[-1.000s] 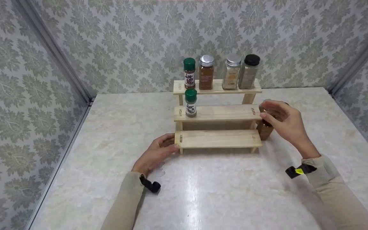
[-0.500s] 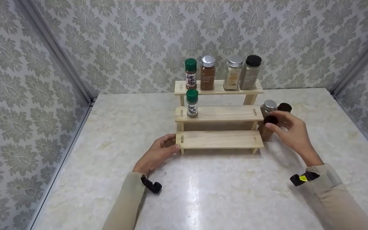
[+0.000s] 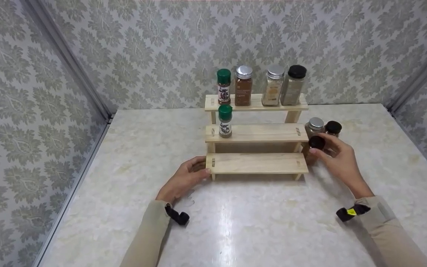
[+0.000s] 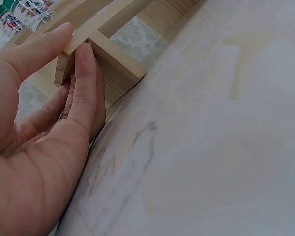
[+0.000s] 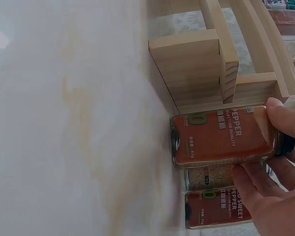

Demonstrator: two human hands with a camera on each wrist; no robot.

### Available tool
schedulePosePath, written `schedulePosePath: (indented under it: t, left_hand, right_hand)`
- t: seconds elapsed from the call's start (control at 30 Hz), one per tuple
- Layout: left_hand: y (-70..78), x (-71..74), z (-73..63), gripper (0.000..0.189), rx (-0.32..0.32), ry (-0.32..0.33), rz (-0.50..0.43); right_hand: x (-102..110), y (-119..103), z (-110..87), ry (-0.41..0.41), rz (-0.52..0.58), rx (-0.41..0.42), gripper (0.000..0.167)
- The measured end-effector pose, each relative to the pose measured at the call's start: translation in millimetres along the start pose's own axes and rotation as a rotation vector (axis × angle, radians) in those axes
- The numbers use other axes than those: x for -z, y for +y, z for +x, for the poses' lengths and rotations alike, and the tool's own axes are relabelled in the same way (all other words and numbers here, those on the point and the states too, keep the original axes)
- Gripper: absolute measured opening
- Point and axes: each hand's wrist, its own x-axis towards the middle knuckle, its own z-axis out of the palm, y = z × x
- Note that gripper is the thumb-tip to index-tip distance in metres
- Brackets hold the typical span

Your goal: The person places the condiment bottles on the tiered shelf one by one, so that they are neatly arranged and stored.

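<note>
A tiered wooden spice rack [image 3: 256, 164] stands on the table. At the left end of its lowest shelf, my left hand [image 3: 184, 177] holds on, thumb at the shelf's edge and fingers against the side, as the left wrist view shows. Beside the rack's right end, my right hand [image 3: 339, 159] grips a black-capped pepper jar [image 5: 221, 135] near its cap, between thumb and fingers. This jar holds red-brown powder and appears upright. Close behind it stand a silver-capped jar [image 3: 315, 126] and another black-capped jar [image 3: 333, 128], partly hidden by the hand and front jar.
On the top shelf stand a green-capped bottle [image 3: 224, 87], a silver-capped jar of brown powder [image 3: 243, 87], a pale silver-capped jar [image 3: 272, 87] and a grey black-capped jar [image 3: 293, 87]. Another green-capped bottle [image 3: 225, 122] is on the middle shelf. Patterned walls [image 3: 154, 55] enclose the table.
My right hand has come down and nearer to the front black-capped pepper jar, uncovering the silver-capped jar behind. My left hand keeps its place on the rack.
</note>
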Motion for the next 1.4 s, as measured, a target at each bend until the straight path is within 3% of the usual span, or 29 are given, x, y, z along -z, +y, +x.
schedulePosePath:
  t: [0.33,1.1,1.4]
  left_hand:
    - [0.1,-1.7,1.0,0.069,-0.023,-0.01,0.004]
    - [-0.5,-2.1,-0.2,0.066,-0.026,-0.007,-0.017]
    - [-1.4,-2.2,0.6,0.068,-0.018,-0.002,-0.039]
  right_hand:
    - [4,0,2.4,0.074,0.014,0.031,0.052]
    - [30,-56,19.5,0.136,0.027,0.142,0.048]
    - [25,-79,28.9,0.155,0.036,0.18,0.046]
